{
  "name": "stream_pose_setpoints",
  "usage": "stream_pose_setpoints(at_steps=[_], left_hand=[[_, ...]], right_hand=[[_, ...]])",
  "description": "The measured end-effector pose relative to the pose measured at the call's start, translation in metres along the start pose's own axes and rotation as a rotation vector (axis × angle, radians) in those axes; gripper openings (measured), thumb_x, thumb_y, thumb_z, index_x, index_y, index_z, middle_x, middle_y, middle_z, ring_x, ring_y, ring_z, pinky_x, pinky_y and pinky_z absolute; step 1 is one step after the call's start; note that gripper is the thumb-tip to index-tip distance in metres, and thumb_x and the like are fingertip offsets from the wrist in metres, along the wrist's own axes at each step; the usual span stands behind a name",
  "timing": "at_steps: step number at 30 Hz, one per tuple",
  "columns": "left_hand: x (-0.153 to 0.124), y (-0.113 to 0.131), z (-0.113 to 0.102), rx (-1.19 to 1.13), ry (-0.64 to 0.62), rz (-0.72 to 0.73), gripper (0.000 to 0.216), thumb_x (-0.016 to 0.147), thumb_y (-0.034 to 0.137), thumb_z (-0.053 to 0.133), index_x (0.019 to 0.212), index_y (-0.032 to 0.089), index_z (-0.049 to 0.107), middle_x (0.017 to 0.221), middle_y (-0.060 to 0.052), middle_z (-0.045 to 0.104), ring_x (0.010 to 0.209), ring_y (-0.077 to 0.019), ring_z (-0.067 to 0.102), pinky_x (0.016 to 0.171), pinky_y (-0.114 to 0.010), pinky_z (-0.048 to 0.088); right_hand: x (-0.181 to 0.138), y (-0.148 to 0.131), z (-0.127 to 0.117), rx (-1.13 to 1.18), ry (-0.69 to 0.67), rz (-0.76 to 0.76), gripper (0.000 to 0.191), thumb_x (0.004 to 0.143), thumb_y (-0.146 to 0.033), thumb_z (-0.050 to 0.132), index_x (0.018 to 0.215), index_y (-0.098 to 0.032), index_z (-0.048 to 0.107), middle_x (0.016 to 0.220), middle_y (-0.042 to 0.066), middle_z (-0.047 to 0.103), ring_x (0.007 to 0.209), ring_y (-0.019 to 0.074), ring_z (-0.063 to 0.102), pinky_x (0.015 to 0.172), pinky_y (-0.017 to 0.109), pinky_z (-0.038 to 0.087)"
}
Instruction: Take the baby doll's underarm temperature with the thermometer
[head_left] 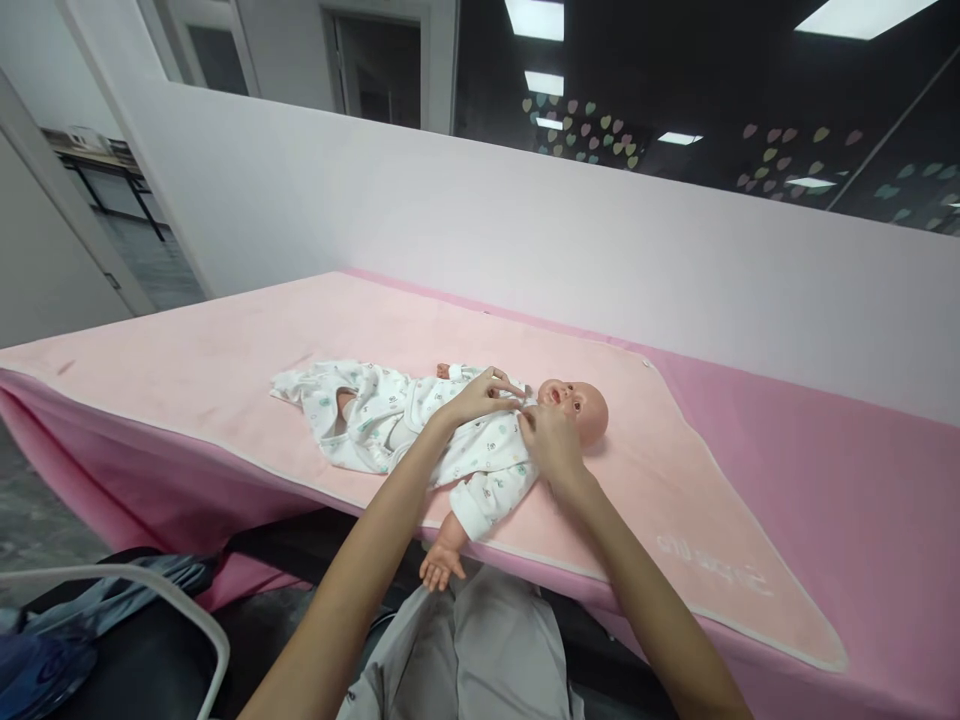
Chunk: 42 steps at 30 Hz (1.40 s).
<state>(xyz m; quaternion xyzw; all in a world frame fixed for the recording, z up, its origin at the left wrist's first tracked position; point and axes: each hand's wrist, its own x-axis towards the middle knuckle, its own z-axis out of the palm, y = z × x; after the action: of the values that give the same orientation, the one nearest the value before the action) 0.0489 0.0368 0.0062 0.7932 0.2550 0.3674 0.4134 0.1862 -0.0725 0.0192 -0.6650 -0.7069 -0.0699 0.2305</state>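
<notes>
A baby doll (577,408) lies on its back on a light pink towel (225,370), head to the right, dressed in a white printed romper (390,420). My left hand (480,393) pinches the romper's fabric at the doll's chest near the collar. My right hand (547,445) is closed on the collar just below the doll's chin. One doll arm (442,560) hangs over the table's near edge.
The towel covers a table with a darker pink cover (847,490), set against a white partition wall (525,220). A chair with a white frame (150,590) and blue bag stands at lower left. My grey-clad lap (480,650) is under the table edge.
</notes>
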Motion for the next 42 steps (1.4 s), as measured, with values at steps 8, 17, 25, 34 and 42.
stream_pose_setpoints(at_steps=[8,17,25,34,42], left_hand=[[0.003,-0.004,-0.001,0.123,-0.015,0.029,0.018,0.072,0.033,0.064,0.084,0.023,0.072,0.08,-0.001,0.048,0.067,-0.012,0.044,0.06,-0.025,0.035],[0.002,-0.001,-0.001,0.056,0.007,-0.002,0.018,0.071,0.034,0.062,0.074,0.017,0.067,0.079,-0.001,0.049,0.057,-0.0085,0.039,0.054,-0.023,0.031],[0.003,-0.001,-0.002,0.084,0.014,-0.007,0.019,0.069,0.034,0.065,0.075,0.016,0.068,0.077,-0.001,0.05,0.055,-0.0077,0.038,0.051,-0.023,0.03],[0.0,0.006,-0.005,-0.271,-0.076,-0.105,0.022,0.068,0.035,0.065,0.077,0.015,0.062,0.062,0.001,0.054,0.054,-0.0087,0.043,0.049,-0.021,0.027],[-0.002,0.012,-0.007,-0.233,-0.085,-0.103,0.019,0.068,0.031,0.066,0.076,0.014,0.066,0.067,-0.001,0.059,0.06,-0.0108,0.049,0.051,-0.022,0.031]], right_hand=[[0.004,0.001,0.043,0.058,0.246,-0.05,0.024,0.085,-0.024,0.042,0.088,-0.013,0.063,0.086,0.011,0.063,0.075,0.0201,0.059,0.063,0.027,0.043],[-0.002,0.004,0.048,0.301,0.338,-0.067,0.018,0.084,-0.022,0.041,0.083,-0.017,0.058,0.081,0.007,0.062,0.077,0.0169,0.058,0.07,0.025,0.045],[-0.002,0.006,0.051,0.416,0.407,-0.078,0.021,0.086,-0.023,0.039,0.085,-0.017,0.059,0.081,0.008,0.063,0.074,0.016,0.058,0.07,0.026,0.046],[-0.003,0.009,0.056,0.491,0.445,-0.022,0.025,0.087,-0.028,0.038,0.088,-0.018,0.06,0.075,0.006,0.062,0.064,0.0152,0.055,0.066,0.028,0.046],[-0.003,0.008,0.055,0.529,0.492,-0.033,0.025,0.089,-0.029,0.038,0.091,-0.017,0.059,0.083,0.008,0.064,0.069,0.0156,0.056,0.068,0.028,0.046]])
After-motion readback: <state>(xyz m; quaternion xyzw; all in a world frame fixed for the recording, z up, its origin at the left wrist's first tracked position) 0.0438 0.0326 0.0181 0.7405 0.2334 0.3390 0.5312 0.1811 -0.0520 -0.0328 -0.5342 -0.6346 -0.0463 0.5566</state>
